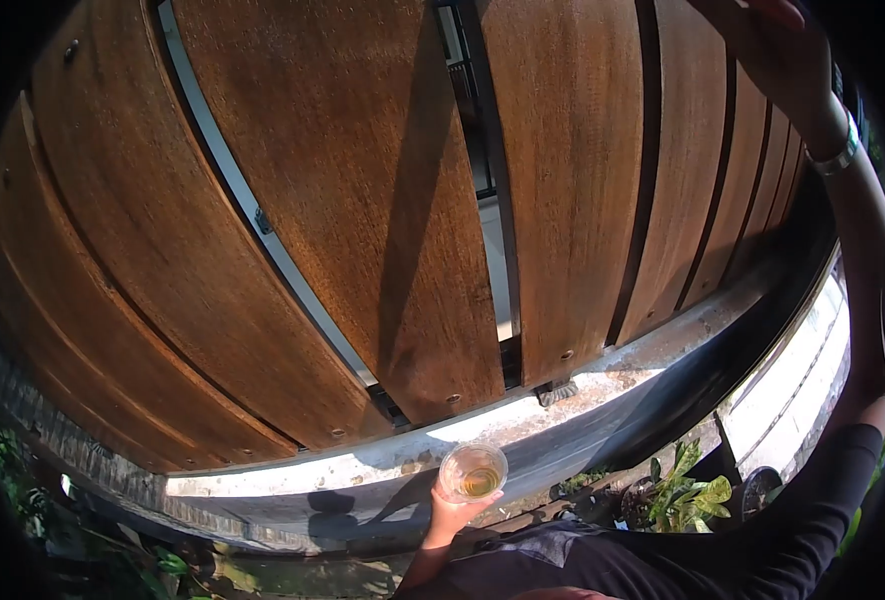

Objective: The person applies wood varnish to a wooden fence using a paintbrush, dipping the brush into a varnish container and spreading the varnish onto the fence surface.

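A clear plastic cup (474, 472) with a little amber liquid at its bottom sits in my left hand (449, 515), low in the middle of the view. My fingers wrap round the cup's side, just in front of the pale ledge under the wooden planks. At the upper right, my right hand (777, 60) is raised beside the brown wooden planks (572, 190), with a silvery band (838, 150) on the wrist. Most of its fingers are cut off by the frame edge, so anything in them is hidden.
Tall, glossy wooden planks stand side by side with narrow gaps. A weathered white ledge (392, 462) runs beneath them. Green leafy plants (690, 490) grow at the lower right, and more foliage shows at the lower left. A dark shadow crosses the middle plank.
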Demonstrator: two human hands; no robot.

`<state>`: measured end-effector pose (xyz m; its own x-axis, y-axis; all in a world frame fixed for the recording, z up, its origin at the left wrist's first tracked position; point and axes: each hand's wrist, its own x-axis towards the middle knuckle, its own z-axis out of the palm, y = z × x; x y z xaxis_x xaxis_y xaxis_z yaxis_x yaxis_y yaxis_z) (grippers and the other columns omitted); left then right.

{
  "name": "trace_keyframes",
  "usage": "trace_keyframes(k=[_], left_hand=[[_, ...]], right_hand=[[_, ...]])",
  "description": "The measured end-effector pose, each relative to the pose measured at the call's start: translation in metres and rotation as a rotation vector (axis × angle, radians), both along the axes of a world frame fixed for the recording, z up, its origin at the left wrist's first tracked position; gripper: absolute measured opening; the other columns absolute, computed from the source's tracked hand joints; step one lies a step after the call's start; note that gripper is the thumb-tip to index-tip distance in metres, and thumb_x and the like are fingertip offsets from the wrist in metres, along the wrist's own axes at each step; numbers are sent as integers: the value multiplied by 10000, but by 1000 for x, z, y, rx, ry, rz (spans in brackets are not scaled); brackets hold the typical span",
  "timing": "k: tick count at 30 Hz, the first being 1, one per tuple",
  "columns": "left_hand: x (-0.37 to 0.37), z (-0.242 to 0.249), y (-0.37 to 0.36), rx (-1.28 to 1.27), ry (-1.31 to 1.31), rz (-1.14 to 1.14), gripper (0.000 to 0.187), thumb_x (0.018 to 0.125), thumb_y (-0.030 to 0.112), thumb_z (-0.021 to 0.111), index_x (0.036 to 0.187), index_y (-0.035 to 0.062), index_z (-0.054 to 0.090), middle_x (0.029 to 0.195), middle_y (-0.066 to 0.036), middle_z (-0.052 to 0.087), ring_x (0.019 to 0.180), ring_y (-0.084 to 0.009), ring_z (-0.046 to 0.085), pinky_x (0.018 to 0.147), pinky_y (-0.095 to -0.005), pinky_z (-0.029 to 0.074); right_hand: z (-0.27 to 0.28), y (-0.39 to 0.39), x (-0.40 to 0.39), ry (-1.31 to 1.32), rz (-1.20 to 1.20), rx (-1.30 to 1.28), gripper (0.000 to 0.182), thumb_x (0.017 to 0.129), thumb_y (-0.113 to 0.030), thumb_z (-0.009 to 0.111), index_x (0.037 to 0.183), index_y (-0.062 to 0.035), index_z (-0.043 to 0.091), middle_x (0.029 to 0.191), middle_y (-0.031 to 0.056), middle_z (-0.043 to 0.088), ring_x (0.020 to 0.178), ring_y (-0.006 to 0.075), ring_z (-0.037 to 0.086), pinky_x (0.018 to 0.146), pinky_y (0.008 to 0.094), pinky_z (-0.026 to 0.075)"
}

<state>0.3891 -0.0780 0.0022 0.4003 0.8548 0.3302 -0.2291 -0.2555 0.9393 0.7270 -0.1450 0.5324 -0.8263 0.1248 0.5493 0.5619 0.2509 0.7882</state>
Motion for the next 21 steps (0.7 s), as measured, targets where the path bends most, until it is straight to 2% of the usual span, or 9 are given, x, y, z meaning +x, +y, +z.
trace_keyframes(k=[2, 4, 8, 10, 11, 14, 17, 19, 21], left_hand=[[3, 6, 0, 29, 53, -5, 722, 655, 94, 959, 1275, -32, 611, 1191, -102, 709, 1101, -173, 664, 1013, -359, 515], [4, 7, 2, 47, 33, -13, 742, 649, 97, 963, 1288, -31, 607, 1188, -102, 712, 1105, -173, 665, 1012, -360, 518], [6, 8, 3, 83, 51, 4, 741, 646, 98, 965, 1284, -35, 612, 1172, -104, 719, 1101, -173, 672, 1017, -363, 521], [6, 4, 2, 31, 8, 4, 728, 647, 90, 963, 1274, -36, 616, 1167, -105, 721, 1089, -174, 678, 1008, -360, 528], [2, -3, 4, 43, 49, -15, 713, 652, 82, 959, 1268, -31, 620, 1160, -102, 724, 1073, -175, 685, 997, -357, 536], [3, 14, 1, 23, 8, 5, 699, 659, 75, 954, 1266, -28, 623, 1152, -99, 728, 1066, -172, 689, 991, -355, 540], [0, 2, 8, 94, 50, -2, 732, 661, 66, 954, 1295, -26, 600, 1169, -102, 726, 1088, -177, 684, 1002, -361, 535], [1, 0, 10, 154, 91, -37, 787, 665, 64, 957, 1338, -31, 560, 1182, -110, 723, 1105, -188, 680, 1012, -369, 531], [3, 13, 4, 162, 82, -16, 788, 666, 65, 957, 1339, -33, 559, 1184, -113, 723, 1109, -191, 680, 1013, -371, 531]], right_hand=[[46, -3, -5, -51, 6, 320, 155, 928, -71, 730, 1037, 39, 727, 983, 108, 725, 787, 196, 688, 703, 293, 576], [68, -3, -5, -108, 25, 422, 143, 944, -64, 716, 1034, 45, 735, 999, 114, 729, 778, 190, 691, 702, 289, 584], [-9, 11, -3, -238, -92, 102, 376, 846, -154, 819, 1177, -19, 700, 912, 83, 665, 827, 235, 664, 752, 356, 585], [-67, 15, -17, -264, 65, -127, 358, 865, -262, 808, 1114, -27, 703, 844, 44, 611, 731, 178, 604, 768, 403, 566], [-96, 6, -28, -248, 79, -280, 259, 865, -219, 783, 999, -33, 662, 782, 8, 534, 712, 176, 577, 733, 345, 521], [-161, -7, -33, -427, -39, -728, 216, 885, -197, 758, 1019, -45, 684, 844, 7, 619, 773, 180, 621, 777, 324, 532], [-152, -3, -29, -241, 19, -919, 187, 895, -178, 739, 1029, -57, 688, 835, -7, 618, 802, 169, 628, 765, 322, 520], [-114, 0, -25, -202, -3, -739, 236, 883, -196, 787, 1053, -63, 691, 794, -5, 591, 762, 165, 620, 693, 335, 502], [-62, 0, -26, -91, -23, -609, 205, 864, -193, 807, 977, -78, 679, 763, 19, 600, 706, 192, 612, 670, 341, 495]])
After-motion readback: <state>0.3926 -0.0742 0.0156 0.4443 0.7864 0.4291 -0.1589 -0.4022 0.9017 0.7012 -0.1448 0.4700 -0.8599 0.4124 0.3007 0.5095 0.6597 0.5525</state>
